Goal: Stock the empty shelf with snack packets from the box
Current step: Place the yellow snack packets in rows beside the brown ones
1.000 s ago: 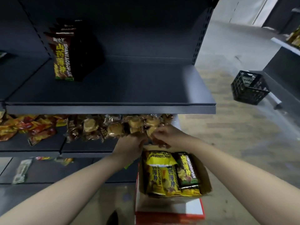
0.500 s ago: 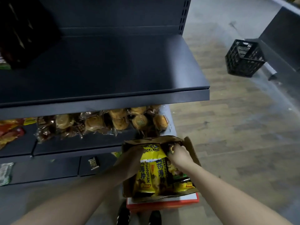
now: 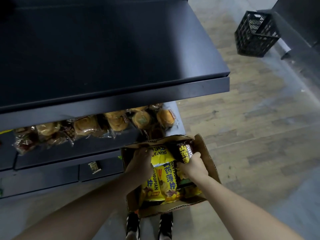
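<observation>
An open cardboard box (image 3: 206,153) sits low in front of me, full of snack packets. My right hand (image 3: 193,166) grips a dark brown packet (image 3: 185,151) with yellow lettering, tilted up out of the box. My left hand (image 3: 140,161) is inside the box, fingers curled round the top of a yellow packet (image 3: 160,155). More yellow packets (image 3: 161,187) lie below my hands. The dark shelf (image 3: 110,54) above is bare in the part that shows.
Wrapped buns (image 3: 114,121) fill the lower shelf just behind the box. A black plastic crate (image 3: 256,33) stands on the wooden floor at the upper right. My shoes (image 3: 149,226) show under the box. A small packet (image 3: 94,168) lies on the bottom shelf.
My hands went from the shelf of buns down into the box and took hold of packets. The brown packet has been lifted up out of the stack. My view has tipped downward.
</observation>
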